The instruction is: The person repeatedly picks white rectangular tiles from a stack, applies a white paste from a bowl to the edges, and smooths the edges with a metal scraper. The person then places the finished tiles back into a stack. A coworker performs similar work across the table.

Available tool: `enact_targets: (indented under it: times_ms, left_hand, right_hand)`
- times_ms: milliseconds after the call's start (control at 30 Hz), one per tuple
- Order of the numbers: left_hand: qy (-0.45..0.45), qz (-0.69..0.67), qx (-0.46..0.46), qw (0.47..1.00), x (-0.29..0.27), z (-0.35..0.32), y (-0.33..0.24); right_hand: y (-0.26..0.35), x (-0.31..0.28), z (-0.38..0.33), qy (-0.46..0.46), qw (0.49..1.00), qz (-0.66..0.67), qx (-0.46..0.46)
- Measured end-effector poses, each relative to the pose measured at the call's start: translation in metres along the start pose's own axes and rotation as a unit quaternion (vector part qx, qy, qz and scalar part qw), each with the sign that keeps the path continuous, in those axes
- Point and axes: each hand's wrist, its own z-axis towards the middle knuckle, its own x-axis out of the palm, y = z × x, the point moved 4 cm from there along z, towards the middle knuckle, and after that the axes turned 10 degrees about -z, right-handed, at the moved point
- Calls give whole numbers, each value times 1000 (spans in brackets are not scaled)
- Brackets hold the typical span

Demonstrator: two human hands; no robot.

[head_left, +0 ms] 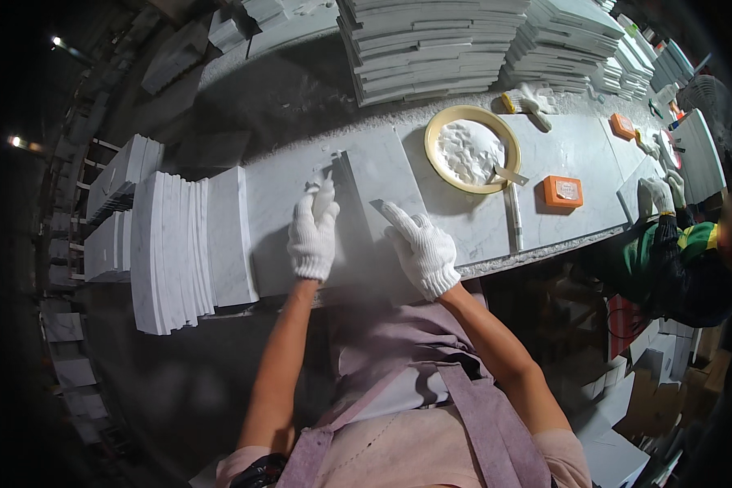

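Observation:
Both my hands wear white knit gloves. Under them lies a grey-white marble-look tile [392, 183] on the bench, with its left edge between my hands. My left hand [312, 236] is just left of that edge, fingers stretched forward and apart; white residue or loose glove material shows around the fingertips. Over the tile, my right hand [423, 250] points its index finger forward. A small grey blade-like piece [376, 204] shows at that fingertip, and the other fingers are curled. Right of the tile stands a yellow-rimmed bowl [431, 154] of white paste, with a flat scraper [511, 175] resting on its rim.
Tiles stand on edge in a row [171, 244] at the left. Tall tile stacks [431, 53] rise behind the bowl. An orange box [563, 192], a white tube-like stick [516, 220] and spare gloves [533, 102] lie right. A co-worker's gloved hands [663, 193] are at far right.

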Motion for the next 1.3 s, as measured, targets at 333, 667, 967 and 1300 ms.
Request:
enact_targets:
  times_ms: [333,667,967,1300]
  left_hand:
    - [51,254,157,953,6,50,-20]
    - [33,327,263,907,12,53,-22]
    - [29,325,282,902,17,55,-33]
    - [37,345,301,888,23,57,-36]
  right_hand:
    - [-6,1,-2,-44,999,8,-17]
    - [-8,1,-3,-42,998,32,-16]
    - [-9,2,-3,-32,999,25,-10]
    - [-16,13,-4,-64,997,24,-37]
